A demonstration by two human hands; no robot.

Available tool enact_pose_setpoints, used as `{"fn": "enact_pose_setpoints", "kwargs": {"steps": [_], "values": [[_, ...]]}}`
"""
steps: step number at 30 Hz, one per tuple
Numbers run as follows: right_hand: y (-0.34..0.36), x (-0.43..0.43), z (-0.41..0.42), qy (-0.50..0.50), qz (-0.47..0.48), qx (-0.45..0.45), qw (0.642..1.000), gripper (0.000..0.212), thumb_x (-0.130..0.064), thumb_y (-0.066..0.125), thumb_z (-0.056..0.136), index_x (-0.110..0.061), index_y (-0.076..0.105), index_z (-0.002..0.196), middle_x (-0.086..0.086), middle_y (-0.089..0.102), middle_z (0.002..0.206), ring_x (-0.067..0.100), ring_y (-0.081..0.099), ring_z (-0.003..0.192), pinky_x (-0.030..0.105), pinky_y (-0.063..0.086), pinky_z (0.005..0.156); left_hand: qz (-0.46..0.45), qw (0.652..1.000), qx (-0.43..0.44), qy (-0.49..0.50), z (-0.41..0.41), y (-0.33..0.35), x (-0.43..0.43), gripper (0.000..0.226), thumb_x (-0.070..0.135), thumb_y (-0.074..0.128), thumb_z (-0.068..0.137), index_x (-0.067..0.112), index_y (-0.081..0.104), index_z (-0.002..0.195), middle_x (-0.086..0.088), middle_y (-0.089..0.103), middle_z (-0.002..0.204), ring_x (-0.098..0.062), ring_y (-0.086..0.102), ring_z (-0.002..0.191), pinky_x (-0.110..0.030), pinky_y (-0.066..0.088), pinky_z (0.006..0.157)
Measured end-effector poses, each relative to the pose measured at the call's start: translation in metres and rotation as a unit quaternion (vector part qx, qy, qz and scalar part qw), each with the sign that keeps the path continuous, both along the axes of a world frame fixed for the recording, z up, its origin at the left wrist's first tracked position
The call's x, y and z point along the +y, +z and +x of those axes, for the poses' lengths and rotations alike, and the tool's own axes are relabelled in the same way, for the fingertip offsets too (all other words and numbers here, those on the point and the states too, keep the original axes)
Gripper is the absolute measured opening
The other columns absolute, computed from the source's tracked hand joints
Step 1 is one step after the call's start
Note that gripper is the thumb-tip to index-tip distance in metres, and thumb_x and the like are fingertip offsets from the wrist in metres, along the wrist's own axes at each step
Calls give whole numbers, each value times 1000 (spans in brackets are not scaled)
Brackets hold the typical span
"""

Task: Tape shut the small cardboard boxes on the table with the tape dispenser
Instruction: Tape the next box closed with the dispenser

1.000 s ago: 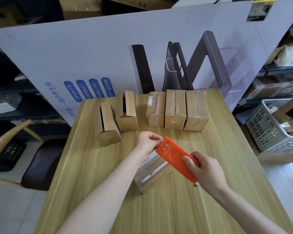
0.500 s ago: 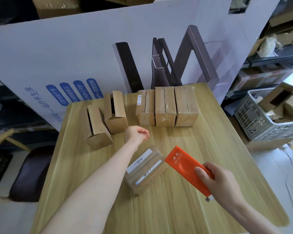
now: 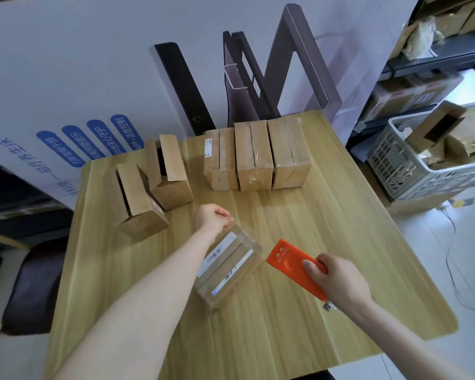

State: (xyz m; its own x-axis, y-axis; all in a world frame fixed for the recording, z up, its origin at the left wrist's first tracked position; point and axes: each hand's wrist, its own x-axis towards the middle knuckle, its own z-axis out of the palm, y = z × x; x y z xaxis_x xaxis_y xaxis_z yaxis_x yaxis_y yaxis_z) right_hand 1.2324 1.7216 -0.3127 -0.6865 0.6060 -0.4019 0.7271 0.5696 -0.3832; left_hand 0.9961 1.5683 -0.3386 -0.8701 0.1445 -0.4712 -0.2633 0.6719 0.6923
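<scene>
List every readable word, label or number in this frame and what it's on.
"APP+", then Chinese characters: rightmost blue pill on the white board.
Other pills, large blue line: Chinese, too blurred.
Labels on the near box and a back-row box: too small.
Tape dispenser logo: unreadable.

1. A big white board (image 3: 66,64) leaned across the back, with blue labels (image 3: 93,141) printed along its lower left.
2. Right of the board, a grey slatted basket (image 3: 412,174) held loose cardboard pieces (image 3: 450,130).
3. Further right of the board, shelving (image 3: 436,56) carried packed goods.
4. Below the board's left end sat a dark chair seat (image 3: 30,283).
</scene>
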Motion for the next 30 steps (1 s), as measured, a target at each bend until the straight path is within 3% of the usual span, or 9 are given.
{"fn": "enact_pose_setpoints", "kwargs": {"steps": [7,13,16,20,23,25,26,28,30], "values": [[-10,-4,-8,-9,3,-14,1000,38,-51,47,93,-21,52,71,-8,54,62,18,56,64,24,31,45,-10,1000,-8,-6,-8,-20,0,15,3,79,75,13,68,78,2,65,63,-18,69,68,-36,60,77],[-13,-9,-16,-5,11,-43,999,37,-51,45,94,-21,52,73,-8,54,63,17,57,63,24,30,46,-19,1000,-15,-16,-4,-38,3,12,9,71,83,17,69,92,2,69,92,-14,64,83,-29,54,77],[-9,-14,-24,-1,12,-57,998,39,-49,41,96,-21,46,68,-8,53,60,8,53,49,22,28,44,-55,998,9,-40,1,-38,7,20,9,58,85,21,74,88,10,67,87,-11,60,79,-22,50,67],[-4,-15,-31,-1,24,-67,997,37,-47,40,96,-21,49,71,-9,54,58,4,50,43,21,28,42,-138,986,23,-90,2,-38,14,34,8,43,75,19,74,82,12,64,78,-19,64,78,-29,56,69],[-3,-15,-32,1,22,-69,997,36,-48,41,96,-21,52,75,-10,54,59,4,51,43,20,29,42,-166,980,3,-112,1,-43,16,36,14,41,80,22,72,97,2,67,108,-25,65,95,-34,55,81],[-4,-15,-31,4,21,-69,997,36,-48,41,96,-21,53,76,-10,54,58,4,51,43,20,29,42,-169,982,7,-86,1,-47,11,36,28,42,93,24,60,125,-3,52,133,-26,60,109,-34,50,85],[-4,-15,-31,4,22,-67,997,36,-48,41,96,-21,54,76,-9,54,58,4,52,43,20,29,42,-154,986,38,-58,3,-47,7,38,33,42,97,22,53,132,-4,51,134,-25,58,111,-35,49,85],[-5,-15,-29,5,21,-65,998,36,-48,41,96,-22,53,76,-9,55,59,5,52,43,21,29,43,-94,988,119,-5,13,-46,-3,36,37,37,101,21,59,125,-1,63,118,-21,60,101,-31,47,75],[-6,-15,-29,8,21,-64,998,35,-48,41,96,-22,53,76,-10,55,60,5,52,44,21,30,43,-60,989,126,-53,24,-46,-10,40,43,34,100,21,66,110,-4,69,99,-25,63,92,-33,44,67]]}}
